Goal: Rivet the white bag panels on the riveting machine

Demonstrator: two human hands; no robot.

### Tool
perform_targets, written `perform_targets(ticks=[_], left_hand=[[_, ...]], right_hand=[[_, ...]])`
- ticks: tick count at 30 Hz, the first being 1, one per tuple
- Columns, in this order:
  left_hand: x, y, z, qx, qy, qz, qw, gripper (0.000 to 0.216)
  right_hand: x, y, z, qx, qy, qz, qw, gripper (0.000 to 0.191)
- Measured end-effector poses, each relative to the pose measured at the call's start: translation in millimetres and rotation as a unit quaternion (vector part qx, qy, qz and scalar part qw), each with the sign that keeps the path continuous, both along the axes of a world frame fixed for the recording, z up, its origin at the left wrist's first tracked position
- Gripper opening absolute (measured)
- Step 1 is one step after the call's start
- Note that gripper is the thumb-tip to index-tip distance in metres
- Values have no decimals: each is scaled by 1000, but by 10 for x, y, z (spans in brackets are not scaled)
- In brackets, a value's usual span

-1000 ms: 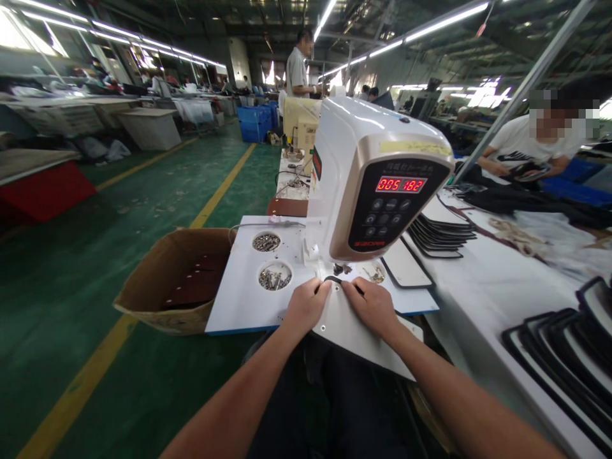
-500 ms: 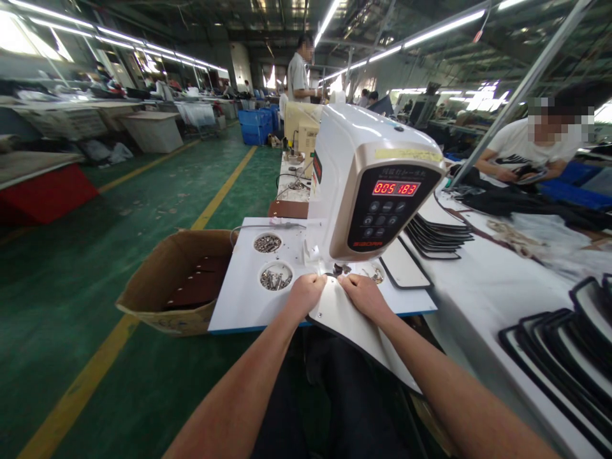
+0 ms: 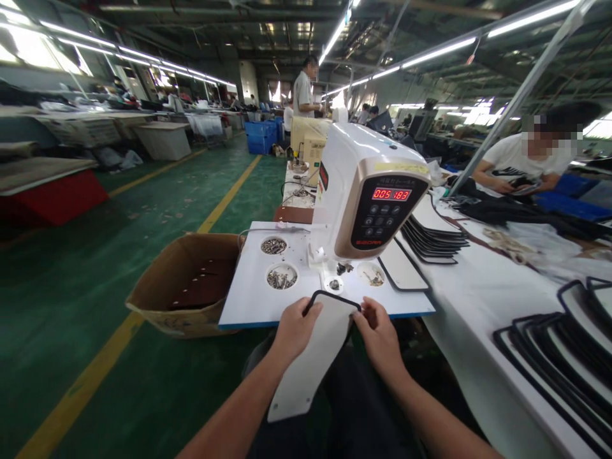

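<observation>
Pinching the pale panel [image 3: 318,347] above your lap [image 3: 351,398], your left hand [image 3: 295,328] closes near its far-left corner (some fingers beneath are hidden). Your right hand [image 3: 381,331] curls loosely at its far-right corner, its grip impossible to tell. The machine head [image 3: 380,213] covers part of the counter [image 3: 251,290]; the view's bottom edge crops your forearms [image 3: 433,405].

The machine [image 3: 377,220] stands at the worktop [image 3: 246,309], with two parts cups [image 3: 285,269] to its left and a third cup [image 3: 364,270] to its right. A carton [image 3: 155,284] sits on the floor left of the worktop; a side table [image 3: 478,274] bearing panel stacks [image 3: 433,239] stands right of it. Before the machine, a panel [image 3: 315,350] lies between the left hand [image 3: 296,326] and the right hand [image 3: 381,335].
</observation>
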State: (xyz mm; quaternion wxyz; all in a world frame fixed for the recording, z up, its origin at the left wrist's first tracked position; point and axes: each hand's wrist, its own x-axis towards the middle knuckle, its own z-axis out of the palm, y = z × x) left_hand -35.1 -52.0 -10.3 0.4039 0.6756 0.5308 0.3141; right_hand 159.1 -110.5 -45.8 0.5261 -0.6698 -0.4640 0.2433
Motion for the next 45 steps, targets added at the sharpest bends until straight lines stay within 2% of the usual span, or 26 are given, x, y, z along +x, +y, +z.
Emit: perform_targets(ticks=[1, 3, 6, 8, 11, 15, 19, 28, 34, 38, 42, 45], left_hand=[[41, 14, 35, 18, 20, -20, 999, 38], [140, 58, 104, 51, 45, -69, 995, 35], [271, 146, 158, 77, 53, -124, 988, 35], [315, 214, 157, 78, 58, -131, 987, 37], [329, 323, 131, 76, 83, -117, 987, 40], [338, 453, 107, 77, 139, -61, 985, 43], [356, 541, 89, 82, 181, -30, 980, 45], [358, 652, 28, 42, 190, -36, 980, 48], [349, 677, 27, 44, 180, -34, 982, 50], [239, 484, 133, 66, 191, -33, 979, 48], [25, 116, 277, 73, 204, -64, 974, 44], [-153, -8, 230, 44, 196, -72, 977, 40]], right_hand=[[26, 21, 62, 24, -55, 9, 998, 51], [63, 121, 207, 42, -152, 72, 985, 41], [78, 314, 361, -10, -216, 146, 965, 34], [83, 426, 388, -39, -222, 133, 965, 37], [117, 574, 371, -40, -218, 110, 969, 38], [164, 798, 346, -35, -217, 100, 970, 42], [162, 1001, 331, -66, -235, 68, 967, 38], [174, 1129, 316, -129, -289, 64, 946, 33], [130, 1104, 294, -101, -251, 64, 960, 38], [128, 952, 348, -64, -209, 37, 975, 46], [400, 498, 500, -25, -155, -2, 988, 50], [839, 9, 672, 0, -135, -69, 988, 52]])
